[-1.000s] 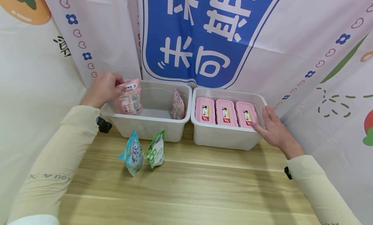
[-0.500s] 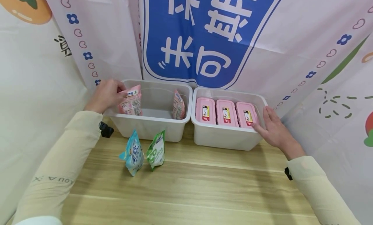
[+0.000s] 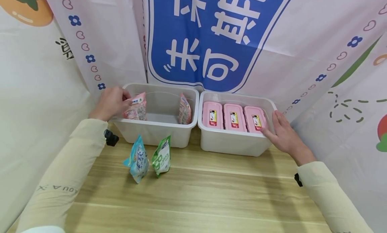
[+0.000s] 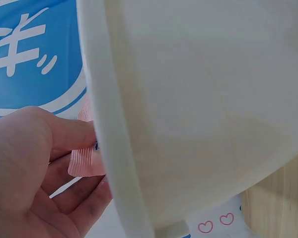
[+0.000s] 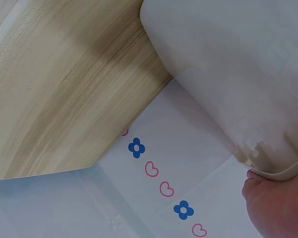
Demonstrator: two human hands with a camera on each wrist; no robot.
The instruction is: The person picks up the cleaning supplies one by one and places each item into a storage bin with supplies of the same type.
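Left hand: I see the left hand [image 3: 113, 102] at the left end of the left bin [image 3: 154, 133], thumb and fingers closed together on the top edge of a pink pouch [image 4: 84, 161].
Held pouch: it stands inside the left bin, against or close to its left end; I can't tell whether its base meets the floor.
Second pink pouch: the other pink pouch [image 3: 184, 109] stands near the right end of that bin, well apart from the first.
Right hand: the right hand [image 3: 282, 132] rests on the right-end rim of the right bin [image 3: 229, 144], fingers extended, thumb spread over the near corner, nothing lifted. I can't tell whether the thumb touches a box.
Right bin: just beside the left one, with three pink boxes [image 3: 234, 118] in a row, labels up.
Table front: on the wooden table [image 3: 211, 196], a blue pouch [image 3: 139, 162] and a green pouch [image 3: 161, 157] stand near each other before the left bin.
Backdrop: a printed cloth [image 3: 121, 41] with a blue panel [image 3: 199, 35] hangs behind.
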